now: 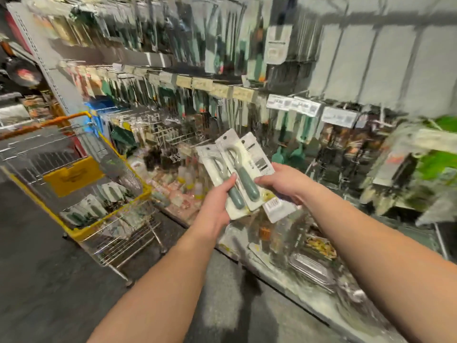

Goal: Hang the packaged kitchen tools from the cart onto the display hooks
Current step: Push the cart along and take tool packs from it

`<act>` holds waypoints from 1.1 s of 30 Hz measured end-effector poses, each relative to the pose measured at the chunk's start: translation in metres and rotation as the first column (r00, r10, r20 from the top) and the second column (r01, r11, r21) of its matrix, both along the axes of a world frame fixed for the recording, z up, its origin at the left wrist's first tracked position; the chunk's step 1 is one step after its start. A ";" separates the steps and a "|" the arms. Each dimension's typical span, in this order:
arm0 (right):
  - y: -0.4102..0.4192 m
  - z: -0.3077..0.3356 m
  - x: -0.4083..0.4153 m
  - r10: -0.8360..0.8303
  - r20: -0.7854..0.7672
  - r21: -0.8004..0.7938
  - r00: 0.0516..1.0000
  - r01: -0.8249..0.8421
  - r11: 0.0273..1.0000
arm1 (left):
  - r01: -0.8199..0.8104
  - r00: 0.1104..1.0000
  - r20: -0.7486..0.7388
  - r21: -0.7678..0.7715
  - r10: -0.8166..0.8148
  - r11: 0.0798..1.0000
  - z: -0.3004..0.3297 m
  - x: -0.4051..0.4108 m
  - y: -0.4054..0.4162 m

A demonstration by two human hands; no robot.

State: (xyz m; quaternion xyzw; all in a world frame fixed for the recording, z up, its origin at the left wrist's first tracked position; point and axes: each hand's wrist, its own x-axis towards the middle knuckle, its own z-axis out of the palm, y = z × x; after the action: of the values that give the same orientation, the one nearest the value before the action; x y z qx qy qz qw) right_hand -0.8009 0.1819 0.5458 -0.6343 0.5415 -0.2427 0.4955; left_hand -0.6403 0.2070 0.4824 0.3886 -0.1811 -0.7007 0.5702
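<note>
Both hands hold a fanned stack of packaged kitchen tools [236, 169], white cards with grey-green handles, in front of the display wall. My left hand [217, 201] grips the stack from below left, thumb on the front card. My right hand [282, 184] holds the right side of the stack. The yellow-rimmed wire cart [99, 214] stands to the left with more carded tools [91, 206] lying in its basket. Rows of display hooks [222, 95] with hanging packs fill the wall behind; the view is blurred.
A low shelf [296, 248] of packaged goods runs under my arms along the wall's base. Price tags [294, 105] hang on the hook row at the right. Green items [435, 164] sit far right. Grey floor [49, 280] lies in front of the cart.
</note>
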 end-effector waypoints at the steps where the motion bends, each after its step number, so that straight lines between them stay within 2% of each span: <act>1: 0.008 0.000 -0.024 -0.001 -0.069 -0.034 0.998 -0.001 0.999 | 0.015 1.000 0.019 0.011 -0.015 1.000 0.000 -0.025 0.007; 5: 0.038 0.006 -0.109 -0.019 -0.289 -0.121 0.957 -0.017 0.992 | 0.115 0.991 0.063 0.064 -0.119 0.991 -0.007 -0.112 0.028; 11: 0.071 0.010 -0.225 -0.149 -0.229 -0.074 0.962 0.135 0.988 | 0.213 0.977 -0.014 0.063 -0.212 0.975 -0.003 -0.216 0.049; 17: 0.089 0.023 -0.290 -0.237 -0.215 -0.028 0.947 0.237 0.971 | 0.275 0.960 -0.063 0.044 -0.272 0.960 0.012 -0.283 0.065; 20: 0.097 0.036 -0.310 -0.240 -0.219 -0.030 0.946 0.239 0.970 | 0.305 0.951 -0.067 0.028 -0.303 0.952 0.019 -0.302 0.069; 25: 0.104 0.058 -0.327 -0.165 -0.271 0.059 0.948 0.187 0.981 | 0.318 0.946 -0.075 0.012 -0.316 0.948 0.031 -0.317 0.066; 33: 0.098 0.085 -0.320 -0.228 -0.439 -0.052 0.869 0.228 0.972 | 0.363 0.930 -0.063 -0.012 -0.363 0.932 0.058 -0.329 0.056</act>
State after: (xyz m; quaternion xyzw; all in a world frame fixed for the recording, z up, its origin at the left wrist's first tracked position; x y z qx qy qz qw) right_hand -1.1207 0.2800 0.6309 -0.6042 0.7108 -0.1487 0.3279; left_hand -0.9690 0.2630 0.5401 0.3257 -0.2314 -0.8062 0.4363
